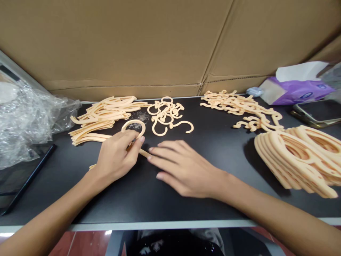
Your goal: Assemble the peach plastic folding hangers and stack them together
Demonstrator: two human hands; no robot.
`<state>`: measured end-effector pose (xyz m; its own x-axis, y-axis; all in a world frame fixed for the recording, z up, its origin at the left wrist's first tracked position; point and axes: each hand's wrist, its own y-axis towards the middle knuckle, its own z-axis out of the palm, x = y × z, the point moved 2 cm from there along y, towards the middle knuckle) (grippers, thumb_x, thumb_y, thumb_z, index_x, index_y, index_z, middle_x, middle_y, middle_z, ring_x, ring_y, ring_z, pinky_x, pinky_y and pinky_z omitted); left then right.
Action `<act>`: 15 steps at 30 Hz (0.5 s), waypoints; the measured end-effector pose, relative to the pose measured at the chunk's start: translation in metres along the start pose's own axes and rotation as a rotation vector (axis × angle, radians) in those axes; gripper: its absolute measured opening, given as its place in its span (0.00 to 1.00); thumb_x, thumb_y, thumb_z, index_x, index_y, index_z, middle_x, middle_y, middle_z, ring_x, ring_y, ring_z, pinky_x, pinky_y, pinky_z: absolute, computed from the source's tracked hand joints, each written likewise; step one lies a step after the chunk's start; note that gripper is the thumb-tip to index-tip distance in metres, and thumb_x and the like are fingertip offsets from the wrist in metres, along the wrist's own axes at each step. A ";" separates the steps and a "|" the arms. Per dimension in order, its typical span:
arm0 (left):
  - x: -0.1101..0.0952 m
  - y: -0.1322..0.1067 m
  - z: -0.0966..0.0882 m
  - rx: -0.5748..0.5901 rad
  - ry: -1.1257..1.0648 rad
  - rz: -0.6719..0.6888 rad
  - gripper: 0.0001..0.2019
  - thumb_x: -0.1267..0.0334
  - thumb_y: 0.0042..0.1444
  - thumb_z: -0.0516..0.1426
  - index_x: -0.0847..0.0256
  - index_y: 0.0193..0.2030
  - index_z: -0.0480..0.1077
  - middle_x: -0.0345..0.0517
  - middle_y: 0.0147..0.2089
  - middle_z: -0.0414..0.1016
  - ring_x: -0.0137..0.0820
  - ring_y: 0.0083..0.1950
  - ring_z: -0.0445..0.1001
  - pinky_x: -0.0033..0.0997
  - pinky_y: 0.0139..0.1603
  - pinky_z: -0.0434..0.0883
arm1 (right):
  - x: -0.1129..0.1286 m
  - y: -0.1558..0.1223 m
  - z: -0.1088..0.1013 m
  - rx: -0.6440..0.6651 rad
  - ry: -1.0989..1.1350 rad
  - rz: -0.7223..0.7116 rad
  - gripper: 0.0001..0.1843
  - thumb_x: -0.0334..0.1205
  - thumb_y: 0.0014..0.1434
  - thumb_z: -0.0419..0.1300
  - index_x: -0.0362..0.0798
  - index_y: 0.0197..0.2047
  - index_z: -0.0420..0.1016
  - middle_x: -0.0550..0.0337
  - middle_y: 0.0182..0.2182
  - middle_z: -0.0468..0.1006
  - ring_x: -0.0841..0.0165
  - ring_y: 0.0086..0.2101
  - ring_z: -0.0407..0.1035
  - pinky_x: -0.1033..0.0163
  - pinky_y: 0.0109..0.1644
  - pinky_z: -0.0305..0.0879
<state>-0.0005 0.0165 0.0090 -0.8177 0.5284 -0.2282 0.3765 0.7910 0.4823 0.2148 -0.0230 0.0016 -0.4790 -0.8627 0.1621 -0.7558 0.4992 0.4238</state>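
My left hand (117,153) is closed round the base of a cream plastic hanger hook (140,125), whose curve stands up above my thumb and forefinger. A slim cream hanger arm (144,153) sticks out to the right from under that hand; how it joins the hook is hidden by my fingers. My right hand (186,169) lies low over the table with its fingers stretched out, fingertips at the end of this arm. Just beyond both hands is a small heap of loose hooks (165,113).
Long cream strips (106,113) are piled at the back left, beside crumpled clear plastic (29,113). At the back right lie small curved pieces (239,105). Stacked hanger-shaped parts (295,160), a phone (319,110) and a purple tissue pack (301,89) are on the right. Cardboard (133,46) walls the back.
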 end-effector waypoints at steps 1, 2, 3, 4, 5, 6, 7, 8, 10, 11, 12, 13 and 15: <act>0.000 0.000 0.000 0.002 -0.011 0.004 0.14 0.58 0.69 0.52 0.61 0.34 0.73 0.45 0.35 0.80 0.34 0.35 0.78 0.32 0.38 0.71 | 0.006 0.001 0.002 0.039 0.021 -0.041 0.23 0.44 0.72 0.51 0.41 0.64 0.70 0.49 0.63 0.73 0.58 0.62 0.60 0.51 0.61 0.59; -0.001 0.001 0.001 0.001 -0.021 0.011 0.14 0.58 0.68 0.52 0.60 0.34 0.73 0.45 0.35 0.80 0.34 0.35 0.77 0.32 0.38 0.71 | 0.010 0.001 0.004 0.064 0.034 -0.072 0.25 0.46 0.73 0.50 0.41 0.65 0.68 0.50 0.64 0.72 0.59 0.64 0.58 0.51 0.63 0.58; -0.001 0.002 0.000 -0.002 -0.030 0.017 0.14 0.59 0.68 0.52 0.60 0.34 0.73 0.45 0.36 0.80 0.34 0.37 0.77 0.32 0.40 0.71 | 0.013 0.001 0.005 0.071 0.041 -0.091 0.25 0.47 0.73 0.49 0.40 0.65 0.69 0.49 0.62 0.73 0.59 0.64 0.59 0.51 0.63 0.58; -0.002 0.003 0.000 -0.006 -0.038 0.024 0.13 0.59 0.68 0.52 0.60 0.34 0.73 0.45 0.37 0.81 0.34 0.38 0.78 0.32 0.42 0.72 | 0.013 0.001 0.006 0.058 0.041 -0.097 0.25 0.48 0.73 0.49 0.39 0.62 0.71 0.48 0.58 0.77 0.59 0.62 0.62 0.51 0.62 0.59; -0.002 0.003 0.000 -0.010 -0.047 0.031 0.13 0.60 0.68 0.52 0.59 0.35 0.73 0.45 0.38 0.81 0.34 0.40 0.78 0.32 0.44 0.72 | 0.011 0.001 0.006 0.029 0.031 -0.090 0.24 0.48 0.73 0.50 0.39 0.58 0.74 0.47 0.52 0.81 0.58 0.57 0.66 0.51 0.60 0.61; -0.002 0.004 0.000 -0.011 -0.055 0.036 0.12 0.60 0.68 0.52 0.59 0.36 0.73 0.45 0.39 0.81 0.34 0.42 0.78 0.33 0.46 0.73 | 0.008 0.001 0.005 -0.010 0.014 -0.071 0.23 0.47 0.72 0.50 0.38 0.54 0.77 0.48 0.46 0.83 0.58 0.52 0.69 0.51 0.56 0.63; -0.002 0.005 -0.001 -0.013 -0.060 0.039 0.12 0.61 0.68 0.52 0.59 0.36 0.74 0.45 0.40 0.81 0.34 0.43 0.78 0.33 0.48 0.73 | 0.005 0.001 0.004 -0.054 -0.006 -0.045 0.22 0.46 0.72 0.51 0.38 0.50 0.79 0.48 0.40 0.83 0.58 0.47 0.70 0.52 0.53 0.64; -0.002 0.005 -0.001 -0.017 -0.064 0.042 0.12 0.61 0.68 0.52 0.59 0.37 0.74 0.46 0.41 0.82 0.34 0.44 0.78 0.33 0.49 0.73 | 0.002 0.000 0.002 -0.091 -0.024 -0.020 0.20 0.45 0.72 0.52 0.39 0.48 0.80 0.49 0.37 0.82 0.58 0.43 0.70 0.52 0.50 0.65; -0.001 0.006 -0.001 -0.033 -0.069 0.052 0.11 0.62 0.68 0.53 0.60 0.37 0.74 0.46 0.41 0.82 0.34 0.44 0.78 0.33 0.49 0.73 | -0.002 0.000 0.000 -0.117 -0.039 0.007 0.19 0.42 0.72 0.52 0.39 0.47 0.80 0.48 0.39 0.82 0.58 0.44 0.69 0.53 0.50 0.65; -0.001 0.006 -0.001 -0.039 -0.073 0.061 0.11 0.63 0.68 0.53 0.60 0.37 0.74 0.46 0.41 0.82 0.34 0.44 0.78 0.33 0.49 0.73 | -0.002 0.000 0.000 -0.104 -0.038 0.010 0.19 0.42 0.72 0.51 0.39 0.50 0.79 0.47 0.44 0.82 0.57 0.48 0.69 0.53 0.52 0.65; -0.002 0.006 -0.001 -0.043 -0.077 0.070 0.10 0.63 0.68 0.53 0.61 0.37 0.74 0.46 0.40 0.82 0.34 0.44 0.78 0.32 0.49 0.73 | -0.002 0.000 0.001 -0.077 -0.039 0.011 0.19 0.42 0.72 0.51 0.39 0.53 0.77 0.47 0.49 0.81 0.57 0.52 0.67 0.53 0.55 0.64; -0.002 0.006 -0.001 -0.046 -0.080 0.080 0.10 0.64 0.67 0.53 0.61 0.37 0.74 0.46 0.40 0.82 0.34 0.43 0.78 0.32 0.49 0.73 | -0.001 0.001 0.002 -0.045 -0.045 0.012 0.20 0.43 0.72 0.51 0.39 0.56 0.75 0.47 0.53 0.79 0.56 0.56 0.65 0.53 0.58 0.62; -0.002 0.006 -0.001 -0.051 -0.082 0.092 0.09 0.65 0.67 0.54 0.61 0.37 0.74 0.46 0.40 0.81 0.33 0.43 0.78 0.31 0.48 0.73 | 0.001 0.002 0.004 -0.003 -0.071 0.018 0.22 0.45 0.72 0.51 0.39 0.57 0.74 0.46 0.56 0.77 0.55 0.59 0.63 0.52 0.61 0.59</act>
<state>0.0030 0.0196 0.0132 -0.7419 0.6228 -0.2482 0.4241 0.7227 0.5458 0.2112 -0.0226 -0.0013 -0.5232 -0.8457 0.1057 -0.7456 0.5142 0.4239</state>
